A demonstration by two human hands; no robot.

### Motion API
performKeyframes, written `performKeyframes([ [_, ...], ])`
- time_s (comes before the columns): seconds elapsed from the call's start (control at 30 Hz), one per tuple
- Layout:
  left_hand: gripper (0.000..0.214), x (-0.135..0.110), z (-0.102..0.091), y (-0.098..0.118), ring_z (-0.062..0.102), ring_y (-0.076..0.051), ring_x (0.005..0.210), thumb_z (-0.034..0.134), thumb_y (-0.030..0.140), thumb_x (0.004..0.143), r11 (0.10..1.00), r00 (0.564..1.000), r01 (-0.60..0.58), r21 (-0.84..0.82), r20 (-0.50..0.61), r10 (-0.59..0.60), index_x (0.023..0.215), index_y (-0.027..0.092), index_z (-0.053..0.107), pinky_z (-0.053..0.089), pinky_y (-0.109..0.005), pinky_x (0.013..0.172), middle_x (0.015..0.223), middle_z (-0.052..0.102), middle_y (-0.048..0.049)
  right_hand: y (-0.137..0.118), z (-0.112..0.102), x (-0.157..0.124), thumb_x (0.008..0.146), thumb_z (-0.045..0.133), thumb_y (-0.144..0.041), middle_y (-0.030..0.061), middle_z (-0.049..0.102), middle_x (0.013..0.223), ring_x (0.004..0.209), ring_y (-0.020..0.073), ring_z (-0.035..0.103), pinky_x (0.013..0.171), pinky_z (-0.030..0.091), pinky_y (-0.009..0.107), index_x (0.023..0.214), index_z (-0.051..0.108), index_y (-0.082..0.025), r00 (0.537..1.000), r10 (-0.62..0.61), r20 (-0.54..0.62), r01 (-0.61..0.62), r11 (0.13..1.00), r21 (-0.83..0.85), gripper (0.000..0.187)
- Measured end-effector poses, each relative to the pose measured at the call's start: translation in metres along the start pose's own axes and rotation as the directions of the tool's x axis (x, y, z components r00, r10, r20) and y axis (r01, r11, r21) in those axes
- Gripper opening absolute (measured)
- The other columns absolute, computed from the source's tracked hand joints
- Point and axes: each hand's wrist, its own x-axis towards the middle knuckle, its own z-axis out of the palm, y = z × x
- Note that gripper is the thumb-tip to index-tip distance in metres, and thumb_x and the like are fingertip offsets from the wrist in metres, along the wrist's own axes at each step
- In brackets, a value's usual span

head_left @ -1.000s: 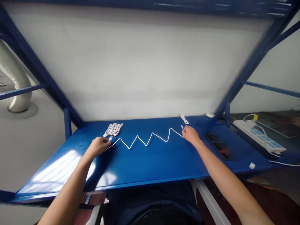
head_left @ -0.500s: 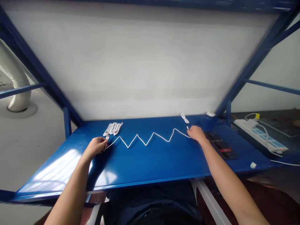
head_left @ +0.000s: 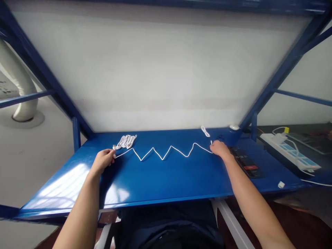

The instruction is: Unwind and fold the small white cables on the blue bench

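A white board panel [head_left: 155,72] in a blue steel frame [head_left: 286,58] rises beyond the blue tabletop [head_left: 168,181], with a white duct [head_left: 22,79] standing on the grey floor [head_left: 31,155] well left of the left hand [head_left: 103,162]. Well right of the right hand [head_left: 220,148] sits a white power strip [head_left: 289,155], and just beside that hand lies a black device [head_left: 246,162] with a lit display. Beyond the left hand rests a looped white cable bundle [head_left: 126,141]; beyond the right, a small white coil [head_left: 205,131]. A white zigzag cable [head_left: 163,154] runs between the hands, each grip a narrow pinch on one end. Both hands now stand wider apart than in the last view, and the zigzag is shallower.
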Motion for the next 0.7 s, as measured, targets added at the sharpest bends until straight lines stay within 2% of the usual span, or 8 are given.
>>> performKeyframes([
  [0.17,0.02,0.001,-0.003,-0.002,0.043,-0.01,0.036,0.05,0.038,0.068,0.995,0.999,0.022,-0.094,-0.041,-0.025,0.061,0.019,0.052,0.034,-0.021,0.04,0.043,0.05,0.0024,0.003,0.003,0.002,0.085,0.047,-0.031,0.0203,0.067,0.096,0.093,0.0271,0.064,0.076,0.045,0.031,0.104,0.067,-0.009,0.998,-0.023,-0.061,0.023,1.0,-0.007,0.035],
  [0.43,0.023,-0.005,-0.006,-0.002,0.044,-0.011,0.039,0.05,0.041,0.067,0.997,0.999,-0.005,-0.079,-0.04,0.002,0.061,0.019,0.052,0.035,-0.022,0.041,0.045,0.051,0.0014,0.005,0.005,0.005,0.084,0.049,-0.029,0.0191,0.067,0.094,0.091,0.0256,0.065,0.075,0.044,0.029,0.105,0.066,-0.009,0.997,-0.048,-0.066,0.046,0.999,-0.019,0.034],
  [0.57,0.025,-0.006,-0.005,0.0,0.044,-0.012,0.04,0.05,0.043,0.068,1.0,1.0,-0.002,-0.003,-0.023,0.002,0.062,0.019,0.054,0.034,-0.022,0.042,0.044,0.051,0.0014,-0.003,0.005,-0.001,0.086,0.044,-0.031,0.0202,0.065,0.103,0.093,0.0278,0.064,0.073,0.045,0.032,0.106,0.064,-0.009,0.998,-0.049,-0.041,0.048,0.998,-0.042,0.036],
  [0.7,0.026,-0.007,0.004,0.004,0.05,-0.015,0.047,0.047,0.041,0.07,0.985,0.996,-0.085,0.149,0.001,0.086,0.061,0.019,0.055,0.034,-0.023,0.046,0.047,0.054,-0.0001,-0.018,0.005,-0.013,0.088,0.04,-0.03,0.0191,0.065,0.104,0.094,0.0291,0.063,0.073,0.046,0.033,0.107,0.062,-0.01,0.992,-0.121,-0.025,0.118,0.989,-0.085,0.035],
])
